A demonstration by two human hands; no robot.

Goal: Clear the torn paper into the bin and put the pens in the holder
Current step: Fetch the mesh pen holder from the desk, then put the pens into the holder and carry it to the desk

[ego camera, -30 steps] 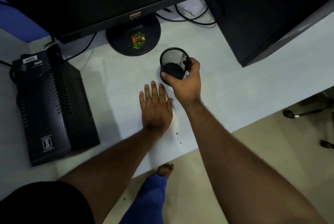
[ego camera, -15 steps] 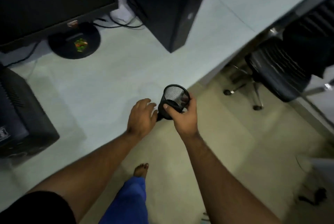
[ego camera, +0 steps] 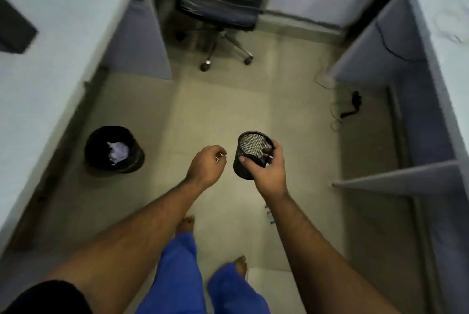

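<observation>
Holder (ego camera: 250, 155) gripped — bin (ego camera: 114, 150), chair (ego camera: 218, 6) nearby.

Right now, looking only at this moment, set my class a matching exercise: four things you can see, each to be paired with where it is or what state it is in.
Things:
1. mesh pen holder
2. crumpled paper
3. office chair
4. left hand

Places or states:
A. inside the black bin on the floor
B. fingers curled, away from the holder
C. gripped in the right hand
D. on wheels at the far end of the aisle

Pairs: 1-C, 2-A, 3-D, 4-B
</observation>
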